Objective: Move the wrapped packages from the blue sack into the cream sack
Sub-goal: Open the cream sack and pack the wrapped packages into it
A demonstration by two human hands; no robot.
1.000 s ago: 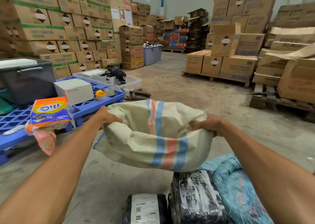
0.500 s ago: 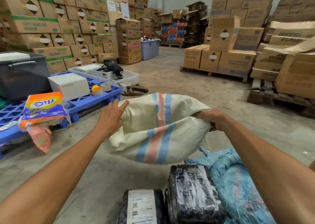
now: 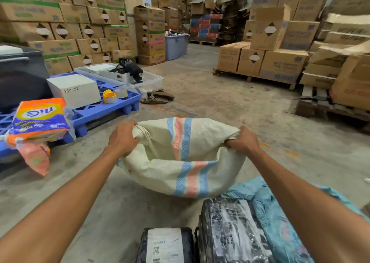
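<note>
Both hands grasp the cream sack (image 3: 181,162) by its rim: the left hand (image 3: 122,140) bunches the left edge, the right hand (image 3: 243,140) the right edge, spreading its mouth above the concrete floor (image 3: 210,102). Two wrapped packages (image 3: 230,232) lie on the floor nearer the person, touching the blue sack (image 3: 278,218) crumpled beside them.

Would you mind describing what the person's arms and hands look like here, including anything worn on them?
Both forearms are bare as far as the frame shows: no sleeves in view. The left hand and right hand wear no gloves, and no watch, bracelet or ring is visible on either. No markings or tags show on either arm.
</note>
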